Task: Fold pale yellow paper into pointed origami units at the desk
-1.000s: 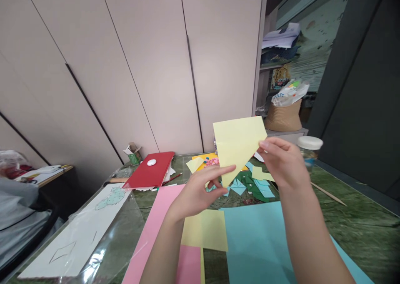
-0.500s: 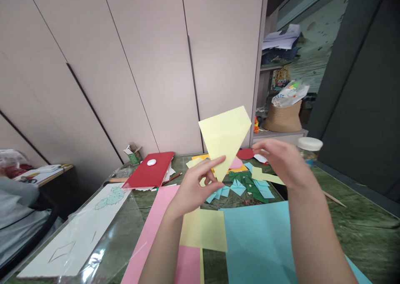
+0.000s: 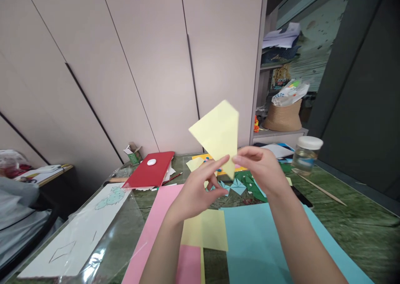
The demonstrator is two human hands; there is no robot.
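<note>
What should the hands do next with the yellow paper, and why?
Perhaps the right hand should pinch the yellow paper firmly by its right edge. The left hand holds it near its narrow bottom, with the wide part up in the air, so it may wobble. The right fingertips are at that edge; whether they grip is unclear.

Green marbled tabletop (image 3: 359,225); under the left hand's (image 3: 196,190) forearm, pink sheet (image 3: 156,221); just right of that forearm, pale yellow sheet (image 3: 214,230); farther left, white sheet (image 3: 84,225) with drawings, partly under clear plastic; under the right hand's (image 3: 262,167) forearm, large blue sheet (image 3: 256,238); right of that hand, lidded jar (image 3: 306,155), pointed wooden stick (image 3: 326,191); between both hands, beyond, small folded blue pieces (image 3: 238,186).
</note>
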